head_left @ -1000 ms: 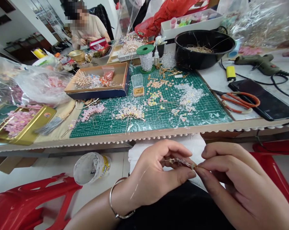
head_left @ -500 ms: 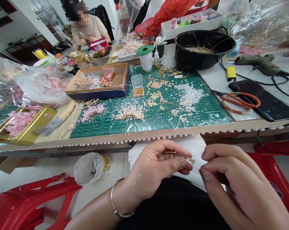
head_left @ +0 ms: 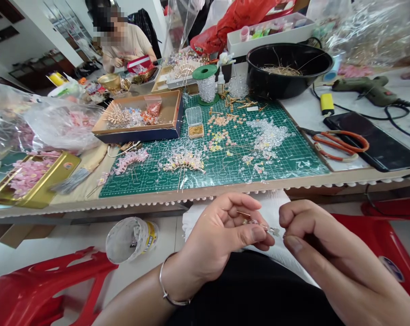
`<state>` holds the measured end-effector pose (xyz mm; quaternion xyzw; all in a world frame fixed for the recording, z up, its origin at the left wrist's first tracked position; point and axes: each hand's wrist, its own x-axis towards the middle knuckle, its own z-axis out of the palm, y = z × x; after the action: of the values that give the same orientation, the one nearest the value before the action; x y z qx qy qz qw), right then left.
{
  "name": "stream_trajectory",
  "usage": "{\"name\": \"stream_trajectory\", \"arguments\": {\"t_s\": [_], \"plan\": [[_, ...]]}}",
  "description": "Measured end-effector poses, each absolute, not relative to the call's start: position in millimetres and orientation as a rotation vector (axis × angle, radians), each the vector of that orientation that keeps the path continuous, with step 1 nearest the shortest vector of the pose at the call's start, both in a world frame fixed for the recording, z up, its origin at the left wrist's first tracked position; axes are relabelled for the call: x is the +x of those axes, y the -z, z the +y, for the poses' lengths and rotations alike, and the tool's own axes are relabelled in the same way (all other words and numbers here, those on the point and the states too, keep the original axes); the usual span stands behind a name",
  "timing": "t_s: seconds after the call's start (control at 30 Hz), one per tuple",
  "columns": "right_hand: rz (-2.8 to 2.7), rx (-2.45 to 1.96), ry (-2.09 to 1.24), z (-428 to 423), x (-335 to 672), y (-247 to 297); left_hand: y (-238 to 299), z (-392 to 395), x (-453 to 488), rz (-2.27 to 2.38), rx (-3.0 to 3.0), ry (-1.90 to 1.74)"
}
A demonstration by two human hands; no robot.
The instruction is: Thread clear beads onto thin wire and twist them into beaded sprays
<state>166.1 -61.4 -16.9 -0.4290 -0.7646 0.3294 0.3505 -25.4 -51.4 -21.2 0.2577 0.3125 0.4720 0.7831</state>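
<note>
Beaded piece [head_left: 273, 231] held in L hand [head_left: 218, 240], just off tabletop [head_left: 205, 192] edge; prob. part-done.
L thumb & fingers pinch it; R hand [head_left: 330, 244] just beside, fingertips pressed together, can't tell if fine wire's btwn them. On cutting mat [head_left: 293, 158], beaded comb [head_left: 184, 159] & pink spray [head_left: 132, 158] look finished; loose clear beads [head_left: 269, 136] lie unstrung. L fingers hide much of held piece, so amt left is unclear; co-worker's hands [head_left: 118, 62] too small to read.
</note>
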Motion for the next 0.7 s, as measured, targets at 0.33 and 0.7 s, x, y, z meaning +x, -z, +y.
{"name": "stream_trajectory", "arguments": {"t_s": [0.33, 0.7], "plan": [[-2.079, -1.089, -0.494, -63.5, 167.9, 19.1, 20.7, -50.5, -23.2, 0.708, 0.585, -1.025], [-2.033, -1.133, -0.405, -57.7, 160.8, 18.5, 14.5, -48.8, -22.9, 0.841, 0.712, -1.062]]}}
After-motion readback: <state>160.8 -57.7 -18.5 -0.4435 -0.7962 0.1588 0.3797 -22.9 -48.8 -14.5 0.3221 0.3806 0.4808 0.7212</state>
